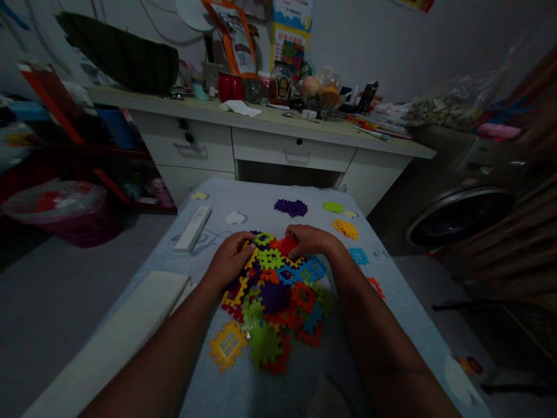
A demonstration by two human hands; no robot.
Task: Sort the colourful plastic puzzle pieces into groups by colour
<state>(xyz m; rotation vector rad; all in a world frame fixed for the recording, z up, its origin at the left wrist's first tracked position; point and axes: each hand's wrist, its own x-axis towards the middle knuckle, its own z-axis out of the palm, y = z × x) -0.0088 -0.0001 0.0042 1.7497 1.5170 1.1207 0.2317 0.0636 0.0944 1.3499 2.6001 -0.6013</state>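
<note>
A heap of interlocking plastic building pieces (pixel 270 259) in several colours lies on the cloth-covered table. My left hand (pixel 230 258) rests at the heap's left edge, fingers curled and thumb beside a yellow piece (pixel 249 256); what it grips, if anything, is hidden. At the heap's far right side, my right hand (pixel 310 240) is closed on a red piece (pixel 287 246), thumb and fingers at its edge. Nearer me lie a yellow window piece (pixel 228 345), a green piece (pixel 264 345) and a dark purple piece (pixel 275 296).
Beyond the heap sit small groups of purple (pixel 290 207), lime green (pixel 333 206), yellow (pixel 345 229) and blue pieces (pixel 358 255). A white box (pixel 194 229) and a long white panel (pixel 143 302) lie at left. A cluttered desk (pixel 265 119) stands behind, a washing machine (pixel 452 203) at right.
</note>
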